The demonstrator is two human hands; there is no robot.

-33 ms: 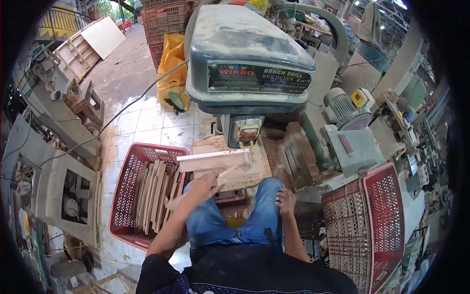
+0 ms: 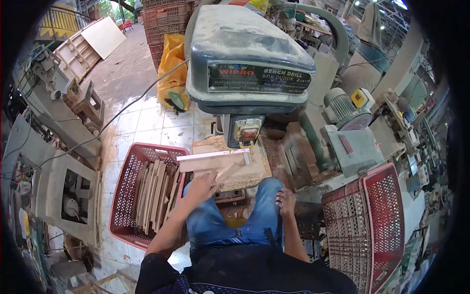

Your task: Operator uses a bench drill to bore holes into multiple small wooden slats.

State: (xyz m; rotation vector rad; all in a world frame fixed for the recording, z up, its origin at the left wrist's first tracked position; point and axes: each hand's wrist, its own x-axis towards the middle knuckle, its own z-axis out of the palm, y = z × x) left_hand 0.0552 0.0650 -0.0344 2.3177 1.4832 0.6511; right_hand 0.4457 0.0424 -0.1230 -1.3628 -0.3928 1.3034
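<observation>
My left hand (image 2: 201, 188) is closed round a slim wooden strip (image 2: 227, 170), blurred by motion, which points up and right over the wooden work board (image 2: 252, 180) of a bench drill (image 2: 252, 54). Across that board runs a pale straight fence (image 2: 213, 160) with a small stop at its right end. The drill's head hides its chuck and bit. My right hand (image 2: 286, 200) rests on my right knee with its fingers curled; whether anything small is in them does not show.
Left of my leg stands a red plastic crate (image 2: 120, 196) holding several wooden strips (image 2: 155, 191). Another red crate (image 2: 387, 220) is at my right, beside a machine with a grey motor (image 2: 345, 109). A black cable (image 2: 122, 109) runs across the left side.
My left hand, with the wooden strip, has shifted very slightly, and the strip's tip has moved a little toward the fence's right end. My right hand stays on my knee.
</observation>
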